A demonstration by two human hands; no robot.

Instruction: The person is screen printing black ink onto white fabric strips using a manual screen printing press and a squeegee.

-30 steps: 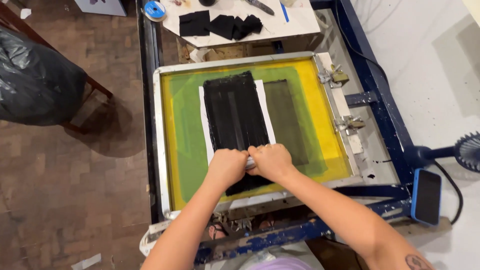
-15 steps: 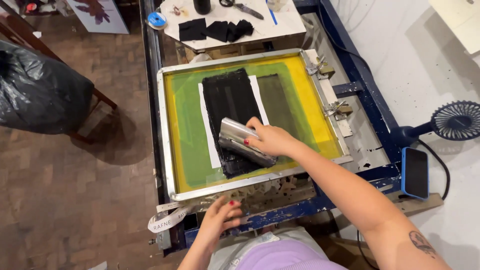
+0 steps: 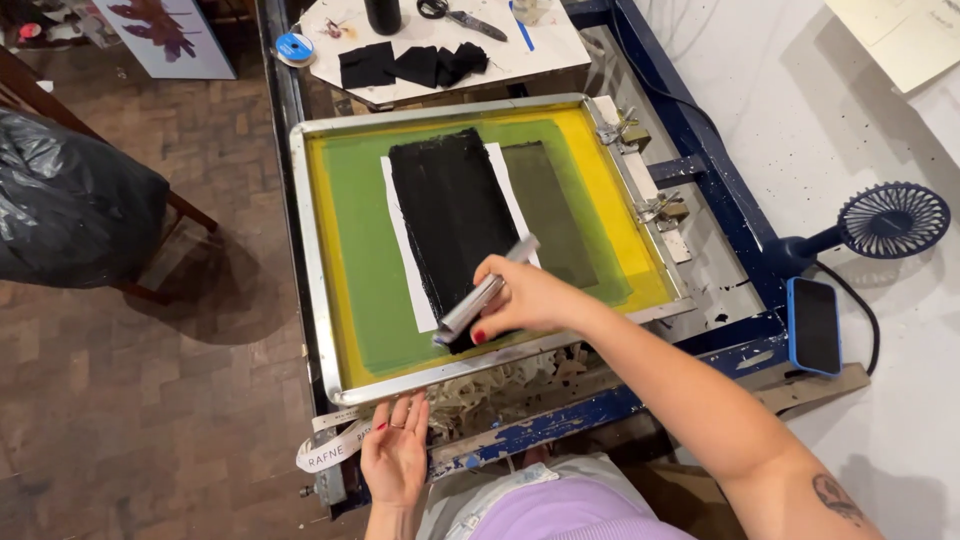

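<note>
The right hand point(image 3: 525, 297) is closed around a metal-handled squeegee point(image 3: 485, 292), held at a slant over the lower end of the black ink strip point(image 3: 450, 215) on the silkscreen frame point(image 3: 312, 290), which fills the centre of the frame. The left hand point(image 3: 395, 455) lies flat with fingers spread, gripping nothing, on the paint-spattered press edge point(image 3: 520, 430) at lower centre, just below the frame's near rail. To do this well, I judge the blade should stay level across the strip, with the left palm steadying the press.
</note>
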